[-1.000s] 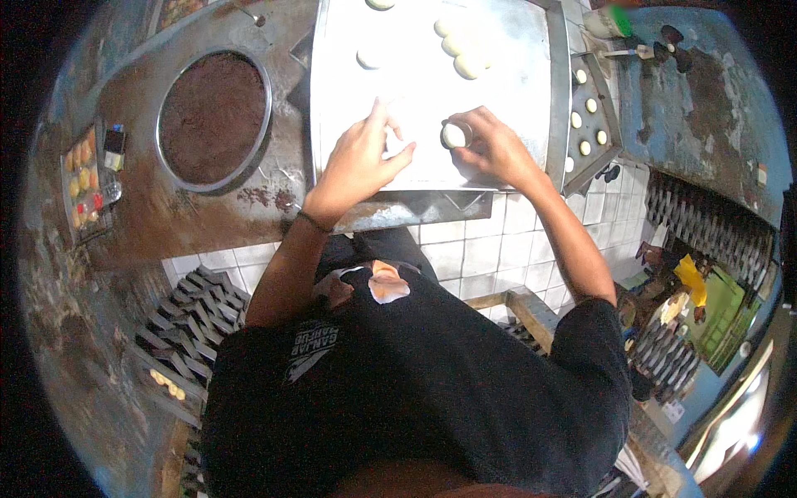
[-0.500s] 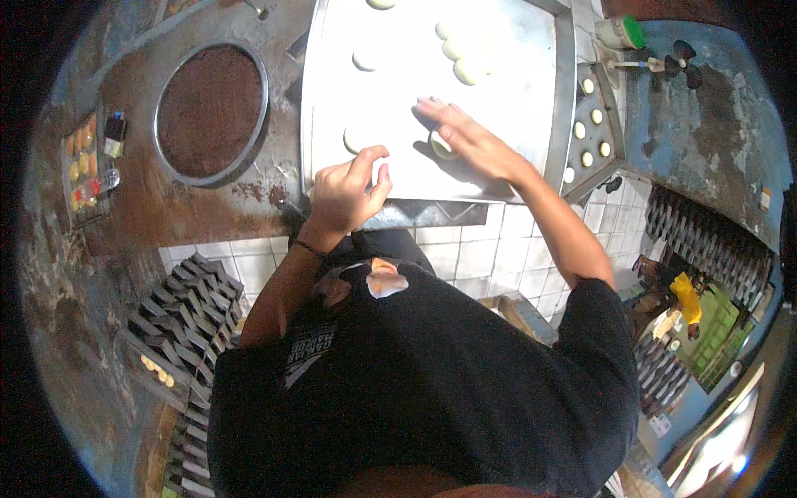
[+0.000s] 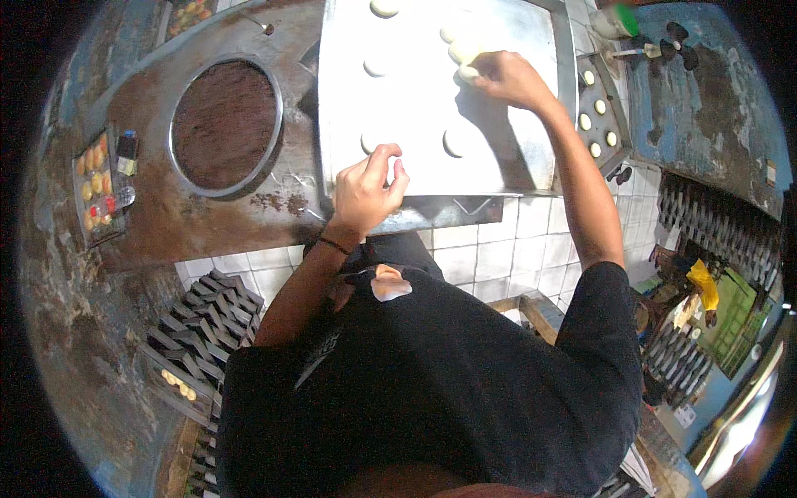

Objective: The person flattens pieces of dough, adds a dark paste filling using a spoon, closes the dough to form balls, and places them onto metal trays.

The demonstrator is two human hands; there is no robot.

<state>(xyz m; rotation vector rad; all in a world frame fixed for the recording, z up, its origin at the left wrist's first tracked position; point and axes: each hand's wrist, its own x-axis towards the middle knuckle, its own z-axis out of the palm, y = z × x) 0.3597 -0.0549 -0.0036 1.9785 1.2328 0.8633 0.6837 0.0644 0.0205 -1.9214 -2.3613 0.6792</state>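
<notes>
A large pale metal tray [image 3: 523,124] carries several round pieces of cream-coloured dough [image 3: 383,7], with a cluster of them [image 3: 452,37] at the upper right. My right hand [image 3: 506,79] grips one dough piece [image 3: 468,73] at that cluster's lower end. My left hand [image 3: 369,187] hovers over the tray's lower-left edge with bent fingers, thumb and forefinger apart and empty, just below another dough ball [image 3: 370,139]. A separate flattened ball [image 3: 453,144] lies between the two hands, toward the tray's front.
Left are a round pan of dark brown filling [image 3: 216,124] and a tray of small pastries [image 3: 91,187]. A dark tray of dough rounds [image 3: 615,101] and a green-lidded tub [image 3: 614,21] sit right. A person in yellow [image 3: 704,290] is at far right, near stacked metal racks [image 3: 706,216].
My right hand has left the lower dough ball and moved up to the cluster, now gripping a piece there. My left hand has moved down, exposing the ball above it.
</notes>
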